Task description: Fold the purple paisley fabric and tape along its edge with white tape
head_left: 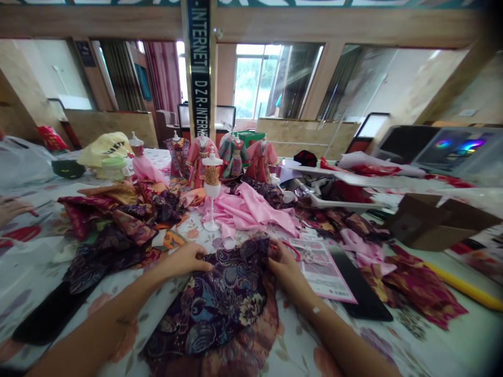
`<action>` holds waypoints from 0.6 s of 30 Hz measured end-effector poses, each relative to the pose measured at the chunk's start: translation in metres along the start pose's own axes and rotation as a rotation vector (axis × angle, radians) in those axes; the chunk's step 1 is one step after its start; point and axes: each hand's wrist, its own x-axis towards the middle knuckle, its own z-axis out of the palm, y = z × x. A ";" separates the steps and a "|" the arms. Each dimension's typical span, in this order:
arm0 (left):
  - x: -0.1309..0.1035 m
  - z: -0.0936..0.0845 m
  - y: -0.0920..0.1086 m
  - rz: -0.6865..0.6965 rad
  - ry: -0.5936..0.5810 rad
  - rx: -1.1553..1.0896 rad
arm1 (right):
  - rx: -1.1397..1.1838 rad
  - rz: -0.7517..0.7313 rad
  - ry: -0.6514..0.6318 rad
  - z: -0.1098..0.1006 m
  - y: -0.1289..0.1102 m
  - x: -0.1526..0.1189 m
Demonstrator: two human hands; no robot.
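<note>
In front of me lies a dark purple fabric piece (pixel 220 309) with blue paisley and pale flowers, its brownish reverse side showing at the lower right. My left hand (pixel 190 260) is closed at its upper left edge, thumb and fingers meeting on the cloth. At the upper right corner, my right hand (pixel 281 264) pinches the same fabric. Just behind that hand is a red loop (pixel 294 251), partly hidden. Beyond the fabric stands a small white dress form (pixel 212 191) with a gold patterned band around its bust, beside crumpled pink satin (pixel 251 207).
Several miniature dressed forms (pixel 236 157) line the back. Patterned cloth heaps (pixel 118 220) lie left. A printed sheet (pixel 324 272) on a black board (pixel 365 293), an open cardboard box (pixel 424 220) and a yellow strip (pixel 463 288) are right. Another person's hand (pixel 13 209) shows far left.
</note>
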 end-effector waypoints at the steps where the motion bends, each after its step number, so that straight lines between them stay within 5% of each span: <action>1: -0.001 0.002 0.004 0.017 0.020 0.019 | -0.083 -0.054 0.046 -0.001 0.000 0.001; 6: -0.007 0.006 0.015 0.125 0.064 -0.120 | -0.475 -0.222 0.167 0.000 -0.007 -0.007; 11: -0.007 0.002 0.007 0.179 0.027 -0.205 | -0.129 0.106 -0.065 0.005 -0.012 -0.014; 15: -0.001 -0.018 0.000 0.160 -0.010 -0.135 | -0.083 0.140 -0.167 0.016 -0.009 -0.009; 18: 0.001 -0.036 -0.003 0.161 0.003 -0.123 | 0.047 0.316 -0.232 0.024 -0.010 -0.011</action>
